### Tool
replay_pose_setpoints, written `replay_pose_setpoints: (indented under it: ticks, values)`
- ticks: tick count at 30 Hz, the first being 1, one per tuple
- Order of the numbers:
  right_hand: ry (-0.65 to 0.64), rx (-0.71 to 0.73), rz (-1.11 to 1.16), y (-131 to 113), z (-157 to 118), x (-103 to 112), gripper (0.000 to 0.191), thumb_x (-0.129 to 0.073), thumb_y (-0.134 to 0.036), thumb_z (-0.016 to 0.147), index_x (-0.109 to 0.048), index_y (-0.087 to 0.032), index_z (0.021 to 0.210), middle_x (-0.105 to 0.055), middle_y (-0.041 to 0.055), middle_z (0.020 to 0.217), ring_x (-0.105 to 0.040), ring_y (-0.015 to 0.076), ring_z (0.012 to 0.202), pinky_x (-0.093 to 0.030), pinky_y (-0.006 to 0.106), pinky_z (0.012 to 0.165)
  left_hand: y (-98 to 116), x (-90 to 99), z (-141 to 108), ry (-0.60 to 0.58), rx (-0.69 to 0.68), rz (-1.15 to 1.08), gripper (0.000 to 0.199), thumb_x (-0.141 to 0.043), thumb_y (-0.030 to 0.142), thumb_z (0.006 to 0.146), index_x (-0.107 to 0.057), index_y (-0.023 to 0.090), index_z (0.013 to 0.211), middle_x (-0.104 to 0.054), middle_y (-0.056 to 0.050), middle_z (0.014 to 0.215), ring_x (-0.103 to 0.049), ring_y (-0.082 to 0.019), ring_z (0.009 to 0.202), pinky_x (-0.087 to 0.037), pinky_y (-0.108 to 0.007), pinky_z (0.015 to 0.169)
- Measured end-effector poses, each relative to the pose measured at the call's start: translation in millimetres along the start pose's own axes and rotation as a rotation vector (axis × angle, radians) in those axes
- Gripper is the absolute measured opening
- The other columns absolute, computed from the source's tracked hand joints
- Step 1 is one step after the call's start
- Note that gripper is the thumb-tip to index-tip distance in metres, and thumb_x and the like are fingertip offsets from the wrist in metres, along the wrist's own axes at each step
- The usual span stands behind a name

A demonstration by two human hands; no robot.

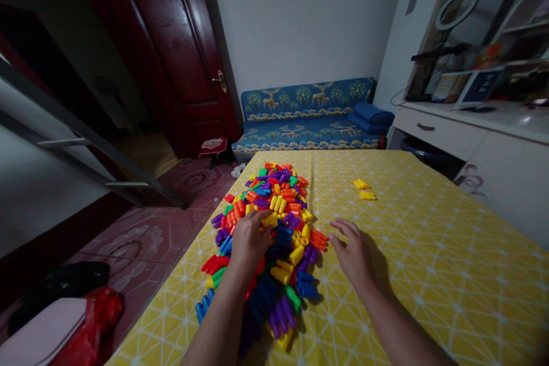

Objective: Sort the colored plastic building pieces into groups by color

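A long heap of bullet-shaped plastic building blocks [278,203] in red, orange, yellow, green, blue and purple lies down the left part of the table. My left hand [249,240] is over the middle of the heap, thumb and fingers closed on a yellow block [270,221]. Just right of the heap, my right hand [354,249] is held with its fingers apart and nothing in them. Closest to its fingertips is an orange block [318,239] at the heap's edge. Two yellow blocks [368,196] lie apart from the heap, farther back on the right.
A yellow cloth with white lines covers the table [412,274]. Behind it stands a blue patterned sofa [295,126]. A white cabinet [446,131] is on the right, and a metal ladder [107,154] leans at the left near a dark red door [171,40].
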State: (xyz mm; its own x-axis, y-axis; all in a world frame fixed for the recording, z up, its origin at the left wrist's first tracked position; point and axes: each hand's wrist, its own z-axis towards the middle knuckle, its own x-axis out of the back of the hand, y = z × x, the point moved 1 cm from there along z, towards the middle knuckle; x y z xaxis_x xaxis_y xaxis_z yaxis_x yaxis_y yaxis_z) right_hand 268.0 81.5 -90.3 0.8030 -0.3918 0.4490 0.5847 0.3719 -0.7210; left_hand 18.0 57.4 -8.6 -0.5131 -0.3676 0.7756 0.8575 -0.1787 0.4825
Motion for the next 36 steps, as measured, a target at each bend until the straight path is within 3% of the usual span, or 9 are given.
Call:
replay_pose_setpoints:
  ticks: [4, 7, 10, 17, 22, 26, 29, 32, 36]
  values:
    - [-0.013, 0.048, 0.276, -25.2, -3.2, 7.0, 0.025, -0.055, -0.035, 0.090, -0.065, -0.020, 0.107, -0.064, 0.0116, 0.115, -0.064, 0.0212, 0.097, -0.055, 0.035, 0.078, 10.1, -8.4, -3.0, 0.092, -0.091, -0.327, 0.027, -0.067, 0.018, 0.080, -0.071, 0.018, 0.107, -0.075, -0.007, 0.093, -0.069, -0.019, 0.082, -0.054, -0.029, 0.074]
    - [-0.142, 0.031, 0.439, -44.4, -10.4, 9.7, 0.033, -0.062, -0.037, 0.089, -0.061, -0.021, 0.118, -0.066, 0.0097, 0.114, -0.066, 0.0174, 0.086, -0.056, 0.031, 0.076, 24.5, -17.4, -9.9, 0.013, -0.164, -0.433, 0.027, -0.068, 0.017, 0.081, -0.071, 0.018, 0.108, -0.076, -0.006, 0.094, -0.071, -0.018, 0.082, -0.055, -0.027, 0.075]
    - [-0.226, -0.003, 0.513, -54.5, -17.0, 7.0, 0.042, -0.067, -0.037, 0.085, -0.059, -0.023, 0.124, -0.067, 0.0081, 0.114, -0.066, 0.0196, 0.096, -0.055, 0.031, 0.082, 36.8, -25.4, -17.4, -0.097, -0.277, -0.452, 0.026, -0.064, 0.017, 0.086, -0.071, 0.020, 0.110, -0.077, -0.005, 0.098, -0.072, -0.018, 0.085, -0.055, -0.026, 0.076]
    - [-0.094, -0.251, 0.533, -25.4, -0.3, 11.4, 0.039, -0.066, -0.045, 0.080, -0.063, -0.016, 0.106, -0.071, 0.0096, 0.095, -0.068, 0.0216, 0.083, -0.056, 0.032, 0.074, 35.7, -31.5, -19.6, -0.075, -0.362, -0.367, 0.021, -0.061, 0.021, 0.089, -0.070, 0.019, 0.108, -0.076, -0.007, 0.096, -0.072, -0.019, 0.084, -0.054, -0.027, 0.075]
    - [0.095, -0.410, 0.137, 28.2, 25.0, 40.3, 0.040, -0.060, -0.038, 0.077, -0.060, -0.016, 0.110, -0.070, 0.0134, 0.101, -0.066, 0.0230, 0.084, -0.054, 0.036, 0.077, 30.6, -31.6, -16.4, -0.016, -0.365, -0.298, 0.016, -0.059, 0.021, 0.090, -0.072, 0.019, 0.100, -0.077, -0.007, 0.094, -0.071, -0.019, 0.086, -0.053, -0.028, 0.076]
    - [0.213, -0.276, -0.207, 37.0, 26.8, 54.3, 0.032, -0.057, -0.039, 0.080, -0.065, -0.017, 0.101, -0.066, 0.0145, 0.103, -0.061, 0.0241, 0.089, -0.049, 0.037, 0.084, 28.3, -33.3, -16.3, -0.005, -0.364, -0.286, 0.016, -0.059, 0.020, 0.090, -0.073, 0.019, 0.099, -0.076, -0.007, 0.092, -0.070, -0.019, 0.085, -0.052, -0.028, 0.076]
    - [0.094, -0.113, -0.464, 29.5, 18.9, 48.5, 0.031, -0.050, -0.043, 0.088, -0.069, -0.019, 0.089, -0.065, 0.0128, 0.108, -0.057, 0.0259, 0.102, -0.044, 0.039, 0.093, 27.5, -33.1, -16.5, -0.019, -0.356, -0.289, 0.016, -0.058, 0.020, 0.090, -0.072, 0.020, 0.099, -0.076, -0.007, 0.092, -0.070, -0.019, 0.085, -0.052, -0.028, 0.076]
    - [-0.048, -0.146, -0.747, 27.4, 13.7, 35.5, 0.045, -0.050, -0.050, 0.089, -0.066, -0.022, 0.120, -0.045, 0.0154, 0.143, -0.038, 0.0353, 0.132, -0.031, 0.051, 0.106, 28.2, -31.5, -15.9, -0.028, -0.344, -0.285, 0.016, -0.058, 0.019, 0.090, -0.073, 0.019, 0.097, -0.076, -0.006, 0.089, -0.070, -0.018, 0.082, -0.052, -0.027, 0.073]
    - [-0.265, -0.285, -0.968, 37.9, 30.0, 21.0, 0.070, -0.030, -0.060, 0.095, -0.032, -0.021, 0.152, -0.019, 0.0227, 0.158, -0.017, 0.0397, 0.145, -0.018, 0.060, 0.109, 30.4, -29.3, -15.1, -0.022, -0.360, -0.276, 0.015, -0.059, 0.018, 0.089, -0.072, 0.019, 0.097, -0.076, -0.006, 0.088, -0.070, -0.018, 0.080, -0.052, -0.027, 0.072]
